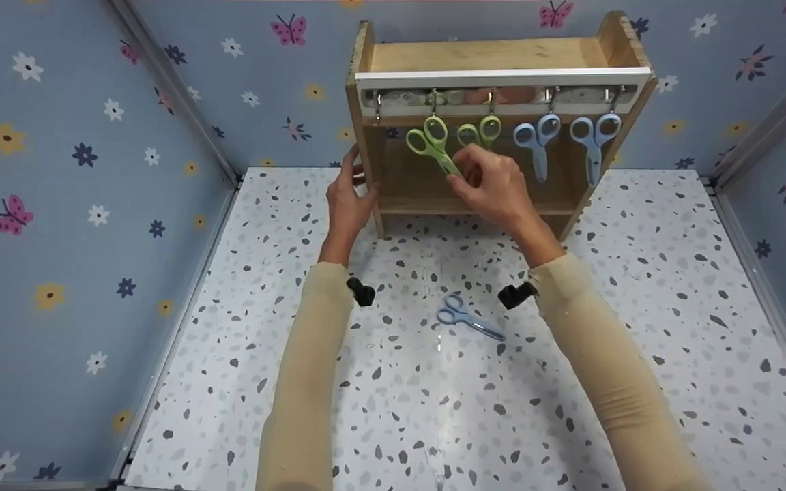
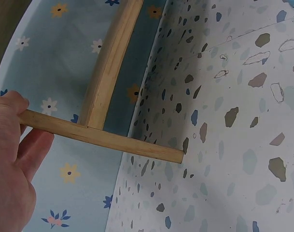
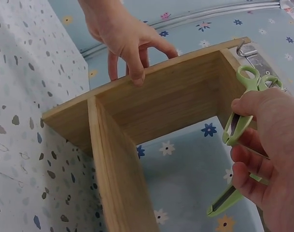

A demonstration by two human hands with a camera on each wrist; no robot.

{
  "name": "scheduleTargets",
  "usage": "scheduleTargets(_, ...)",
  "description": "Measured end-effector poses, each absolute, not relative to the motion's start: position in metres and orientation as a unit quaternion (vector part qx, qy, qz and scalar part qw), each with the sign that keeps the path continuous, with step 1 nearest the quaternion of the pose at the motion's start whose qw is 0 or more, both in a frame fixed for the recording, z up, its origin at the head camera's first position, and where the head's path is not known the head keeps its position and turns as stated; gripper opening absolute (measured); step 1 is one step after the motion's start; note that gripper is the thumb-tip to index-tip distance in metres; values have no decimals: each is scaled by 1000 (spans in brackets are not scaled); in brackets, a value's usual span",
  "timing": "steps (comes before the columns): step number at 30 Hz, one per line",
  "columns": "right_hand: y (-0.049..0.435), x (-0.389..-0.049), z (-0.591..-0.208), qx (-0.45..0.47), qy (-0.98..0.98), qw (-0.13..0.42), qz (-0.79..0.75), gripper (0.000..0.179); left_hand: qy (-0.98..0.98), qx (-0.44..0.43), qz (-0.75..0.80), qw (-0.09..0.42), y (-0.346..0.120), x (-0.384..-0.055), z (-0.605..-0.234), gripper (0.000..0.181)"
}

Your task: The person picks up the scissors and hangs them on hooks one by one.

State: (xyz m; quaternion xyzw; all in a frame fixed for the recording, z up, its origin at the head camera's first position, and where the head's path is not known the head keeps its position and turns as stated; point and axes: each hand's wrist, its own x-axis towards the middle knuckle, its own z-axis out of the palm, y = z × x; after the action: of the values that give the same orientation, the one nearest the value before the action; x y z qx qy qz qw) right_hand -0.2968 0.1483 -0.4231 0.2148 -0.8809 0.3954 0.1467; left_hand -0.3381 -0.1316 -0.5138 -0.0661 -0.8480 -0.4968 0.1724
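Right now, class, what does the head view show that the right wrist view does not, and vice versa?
Only the head view: two pale-blue plastic scissors hanging at the right, and another pale-blue plastic pair lying on the white speckled surface.
Only the right wrist view: a lower light-green scissor blade beneath the right hand.
Both: that hand pinching light-green plastic scissors, the left hand gripping the side of the pale wooden rack, plus that surface.

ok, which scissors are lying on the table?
The blue pair flat on the speckled table; the other two blue pairs and both green pairs are up by the hooks.
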Motion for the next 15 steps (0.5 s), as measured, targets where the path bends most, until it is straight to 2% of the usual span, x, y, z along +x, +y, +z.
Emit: scheduleTargets(15, 145, -297, -431, 199, -880, 143, 407, 22, -847, -61, -501, 168, -131, -338, -513, 73)
